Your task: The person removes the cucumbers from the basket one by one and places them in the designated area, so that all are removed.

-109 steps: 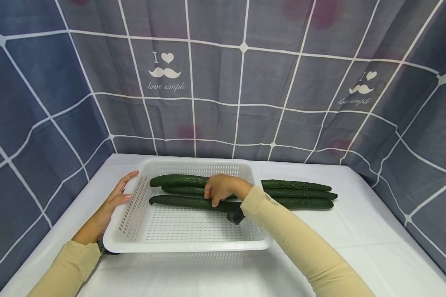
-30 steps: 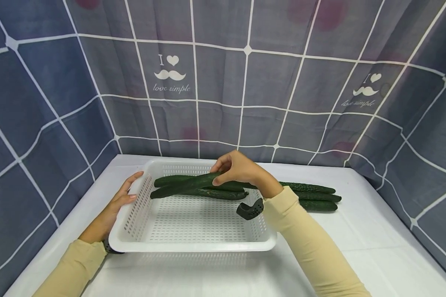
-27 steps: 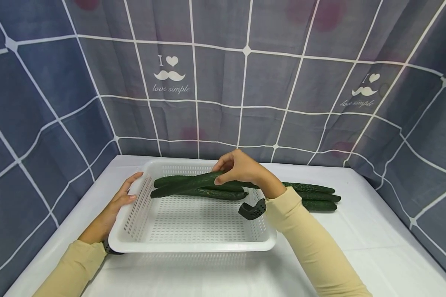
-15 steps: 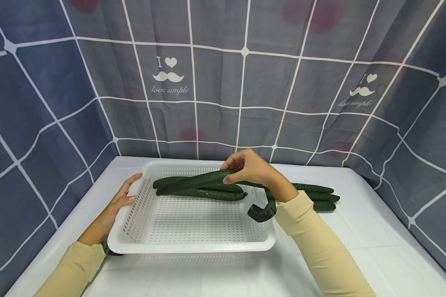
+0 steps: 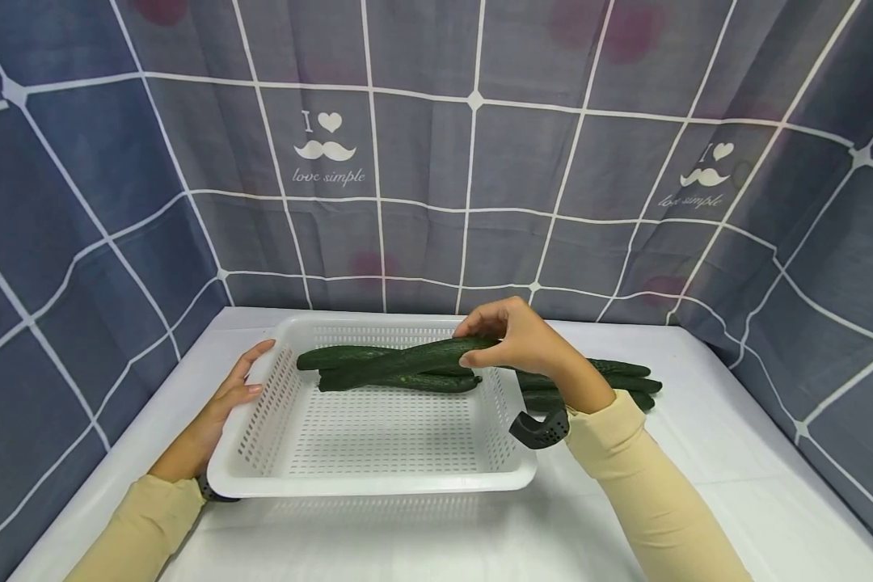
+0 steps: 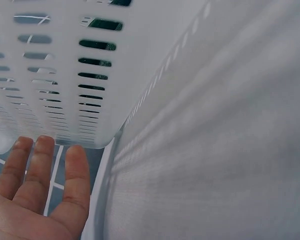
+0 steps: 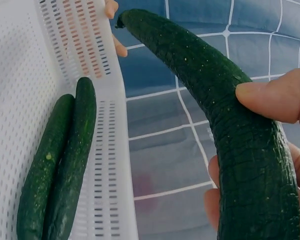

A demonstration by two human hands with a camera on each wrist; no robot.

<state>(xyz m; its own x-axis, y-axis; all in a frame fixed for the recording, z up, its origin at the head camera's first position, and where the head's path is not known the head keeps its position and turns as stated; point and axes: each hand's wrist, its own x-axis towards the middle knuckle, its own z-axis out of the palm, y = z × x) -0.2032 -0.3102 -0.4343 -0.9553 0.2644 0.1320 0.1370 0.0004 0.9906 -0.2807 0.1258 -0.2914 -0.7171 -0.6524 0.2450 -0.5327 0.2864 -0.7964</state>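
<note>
My right hand (image 5: pixel 534 343) grips a dark green cucumber (image 5: pixel 407 362) between thumb and fingers, raised above the white perforated basket (image 5: pixel 374 485). In the right wrist view, the thumb lies on one side of this cucumber (image 7: pixel 210 80) and fingertips (image 7: pixel 213 205) show on the other. Below it, two more cucumbers (image 7: pixel 45 165) lie side by side along the basket's far wall. At the basket's left end rests my left hand (image 5: pixel 214 408), fingers extended along the outer wall. Seen from the left wrist, that hand's fingers (image 6: pixel 76 175) are straight.
Several cucumbers (image 5: pixel 636 381) lie on the white tablecloth (image 5: pixel 706 453) to the right of the basket, partly behind my right forearm. A grey-blue checked curtain (image 5: pixel 422 162) encloses the back and both sides. A black wrist mount (image 5: pixel 541 428) sits near the basket's right rim.
Earlier, three cucumbers lay in the basket with my right hand over the front one. That cucumber has been lifted, and over the last second it moved right. The left hand stayed.
</note>
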